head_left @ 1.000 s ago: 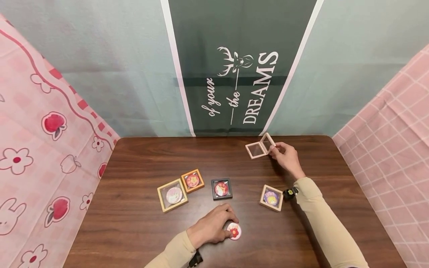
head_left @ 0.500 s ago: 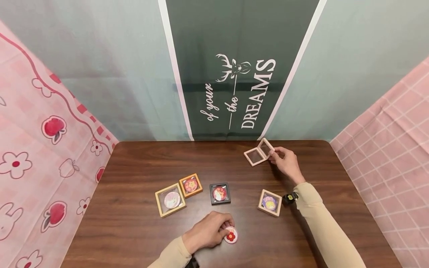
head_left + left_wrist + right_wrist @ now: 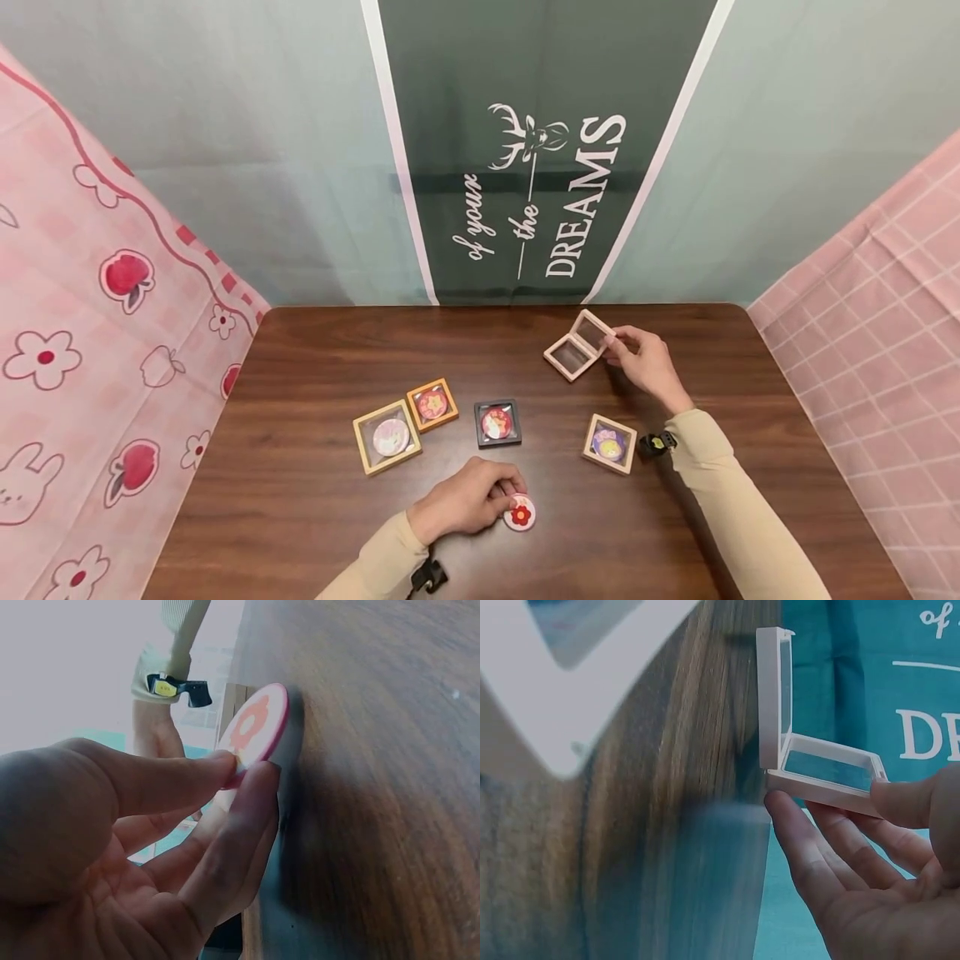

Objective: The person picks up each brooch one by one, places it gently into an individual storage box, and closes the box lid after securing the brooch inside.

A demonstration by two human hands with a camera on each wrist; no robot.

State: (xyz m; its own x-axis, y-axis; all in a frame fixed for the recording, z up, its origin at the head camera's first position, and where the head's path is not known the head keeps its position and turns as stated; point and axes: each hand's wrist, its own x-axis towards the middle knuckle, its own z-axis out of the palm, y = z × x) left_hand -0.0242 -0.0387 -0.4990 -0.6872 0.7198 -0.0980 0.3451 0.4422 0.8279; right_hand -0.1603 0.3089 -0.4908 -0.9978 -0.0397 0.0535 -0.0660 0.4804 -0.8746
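Observation:
Between thumb and fingers, my left hand (image 3: 467, 498) pinches a round badge (image 3: 520, 513) with a red flower and a pink rim. The left wrist view shows this badge (image 3: 257, 724) tilted, its edge close to the tabletop. At the back right, my right hand (image 3: 643, 360) grips one half of a pale, hinged display case (image 3: 570, 357) with clear windows. The case stands unfolded, one half flat on the table and the other raised. In the right wrist view, the thumb and fingers of my right hand (image 3: 877, 877) hold the raised half by its edge.
Closed cases with round badges inside lie on the wooden table (image 3: 300, 517): a yellow-framed case (image 3: 362, 446), an orange case (image 3: 450, 408), a black case (image 3: 498, 443) and a light wooden case (image 3: 609, 467). Fabric curtains (image 3: 322, 167) hang behind and at both sides.
My left hand has shifted slightly left with the badge, which now shows more clear of the fingers. The hinged case has tipped and come slightly toward me in my right hand.

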